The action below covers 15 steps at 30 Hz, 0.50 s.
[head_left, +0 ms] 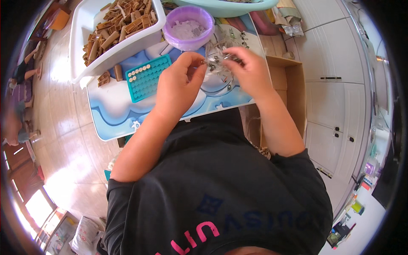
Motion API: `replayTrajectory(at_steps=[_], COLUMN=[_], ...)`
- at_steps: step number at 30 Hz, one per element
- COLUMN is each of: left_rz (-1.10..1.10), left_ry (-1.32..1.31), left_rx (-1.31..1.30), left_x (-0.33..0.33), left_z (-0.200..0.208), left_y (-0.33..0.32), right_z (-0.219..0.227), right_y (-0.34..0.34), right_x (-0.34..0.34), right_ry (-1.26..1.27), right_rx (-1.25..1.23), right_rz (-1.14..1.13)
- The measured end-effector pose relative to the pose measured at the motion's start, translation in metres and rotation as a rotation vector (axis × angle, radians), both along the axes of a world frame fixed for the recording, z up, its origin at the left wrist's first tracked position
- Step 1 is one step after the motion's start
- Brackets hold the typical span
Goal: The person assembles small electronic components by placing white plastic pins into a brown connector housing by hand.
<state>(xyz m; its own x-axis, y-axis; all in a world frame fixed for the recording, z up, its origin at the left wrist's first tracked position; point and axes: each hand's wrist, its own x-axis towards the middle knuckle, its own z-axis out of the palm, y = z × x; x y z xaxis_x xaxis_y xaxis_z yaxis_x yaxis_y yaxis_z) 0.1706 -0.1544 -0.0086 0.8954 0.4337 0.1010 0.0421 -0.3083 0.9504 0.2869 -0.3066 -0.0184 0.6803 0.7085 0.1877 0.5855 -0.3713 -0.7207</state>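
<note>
A loose heap of thin clear and silvery pieces with small dark bits lies on the table between my two hands. My left hand is closed in a pinch at its left side, its thumb and forefinger together; what they hold is too small to name. Over the right side of the heap my right hand has its fingers curled, somewhat blurred, around something I cannot make out. Left of my left hand lies a teal tray with rows of round pits; several white round pieces sit in its upper rows.
A white tub full of brown plastic parts stands at the far left. Two brown parts lie beside the teal tray. Behind my hands is a purple bowl with clear pieces. A cardboard box stands right of the table.
</note>
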Motion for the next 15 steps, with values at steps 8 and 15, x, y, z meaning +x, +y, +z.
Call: replayTrajectory(at_steps=[8,15], left_rz=[0.079,-0.001], left_ry=[0.077,0.109], left_rx=[0.037,-0.027], left_x=[-0.011,-0.018], left_z=[-0.020,-0.026], left_y=[0.003,0.007], right_z=[0.028,0.016], right_y=[0.001,0.003], right_x=[0.002,0.000], right_ry=[0.170,0.229], right_rx=[0.419,0.467], right_rz=[-0.097,-0.066])
